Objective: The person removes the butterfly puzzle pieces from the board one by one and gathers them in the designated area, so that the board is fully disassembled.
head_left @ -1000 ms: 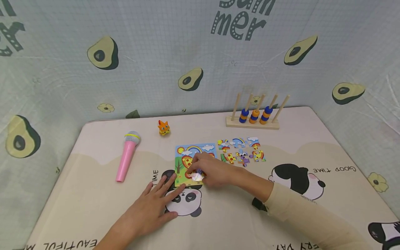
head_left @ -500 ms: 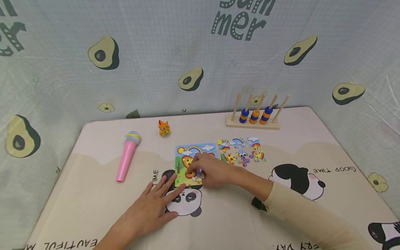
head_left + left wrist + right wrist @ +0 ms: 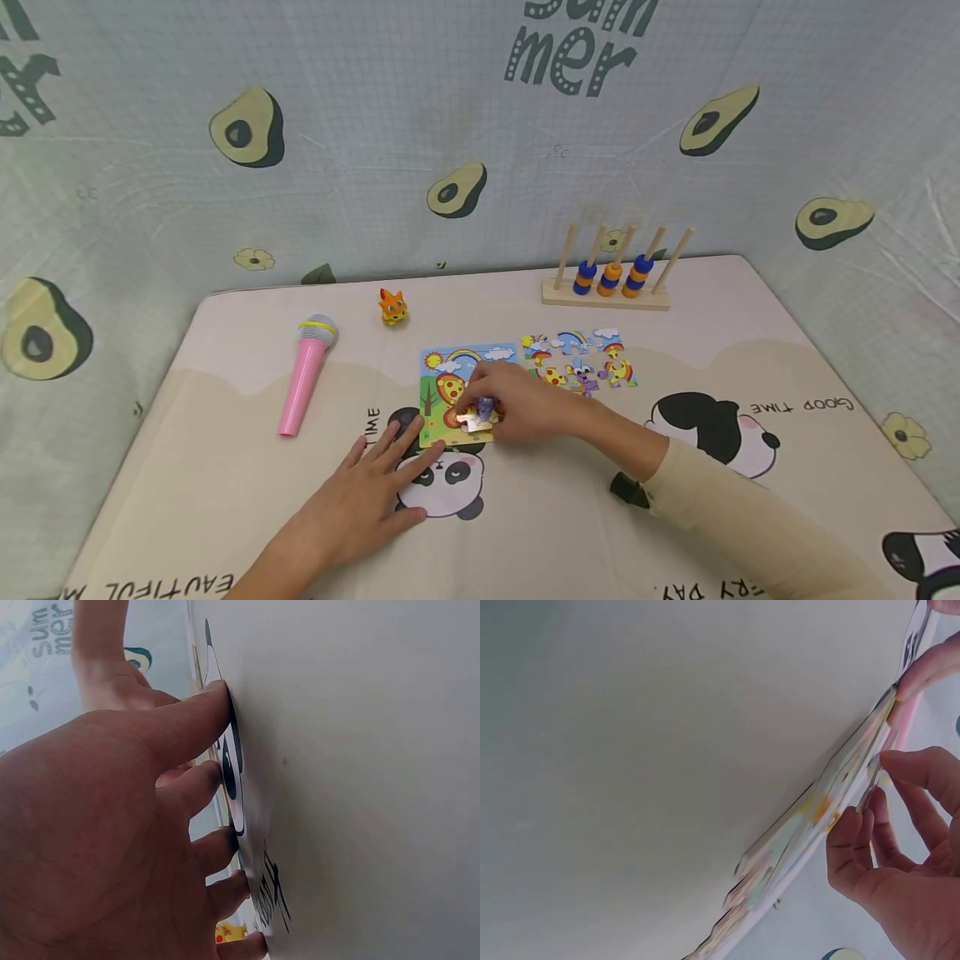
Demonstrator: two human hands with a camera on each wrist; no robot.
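Between thumb and fingers my right hand (image 3: 525, 404) pinches a small jigsaw piece (image 3: 480, 417) with a purple patch, over the lower right of a picture puzzle board (image 3: 435, 432). In the right wrist view the piece (image 3: 871, 787) appears edge-on at the fingertips, tilted and raised off the board. The hand covers the board's right side. My left hand (image 3: 360, 496) lies spread on the tablecloth, its fingertips at the board's lower left corner. The left wrist view shows this hand (image 3: 112, 810) with straight fingers against the cloth.
Several loose jigsaw pieces (image 3: 582, 377) lie in rows right of the board. A wooden bead counter (image 3: 606, 296) stands behind them. Left of the board lies a pink toy microphone (image 3: 303, 383), and an orange animal figure (image 3: 393, 308) stands at the back. A patterned sheet hangs behind the table.
My right hand has shifted slightly right with the jigsaw piece, whose tilt and shine have varied; more of the lion picture's area is covered by it. My left hand has stayed put.
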